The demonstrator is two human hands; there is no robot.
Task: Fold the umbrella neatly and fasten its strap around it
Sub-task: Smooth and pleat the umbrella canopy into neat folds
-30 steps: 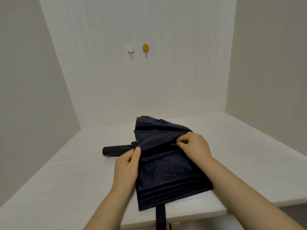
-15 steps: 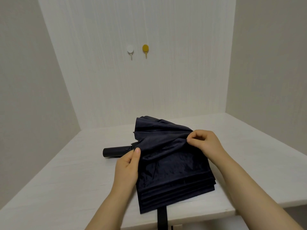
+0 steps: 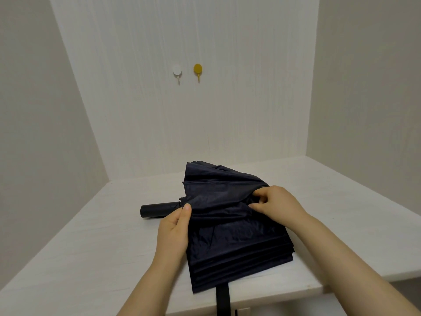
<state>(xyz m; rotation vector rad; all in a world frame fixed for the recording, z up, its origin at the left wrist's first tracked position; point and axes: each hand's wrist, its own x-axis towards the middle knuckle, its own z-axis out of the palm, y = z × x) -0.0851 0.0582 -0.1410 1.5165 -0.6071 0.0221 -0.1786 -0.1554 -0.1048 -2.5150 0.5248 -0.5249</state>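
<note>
Head view: a dark navy umbrella (image 3: 230, 226) lies on the white worktop (image 3: 91, 247), close to the near edge and roughly in the middle of it. Its canopy is collapsed but loose, with flat pleats stacked at the near end and crumpled folds bunched at the far end. The black handle (image 3: 159, 209) sticks out to the left, lying flat on the worktop. A black strap (image 3: 222, 299) hangs from the near edge of the canopy over the worktop's front edge, unfastened.

The left hand (image 3: 174, 233) holds the left edge of the canopy just beside the handle; its thumb lies on top of the cloth and the other fingers are tucked underneath, out of sight, so it is gripping the fabric edge. The right hand (image 3: 276, 202) sits on the right side of the canopy, near the far bunched part. Its fingers (image 3: 258, 193) are curled and pinch a fold of cloth between thumb and fingertips. Both forearms come in from the bottom of the picture, the right one crossing over the worktop's near right corner.

On the back wall (image 3: 250, 87), well above the umbrella, are two small hooks side by side: a white hook (image 3: 177, 70) on the left and a yellow hook (image 3: 197, 69) on the right. Plain pale side walls close in the worktop on left and right.
</note>
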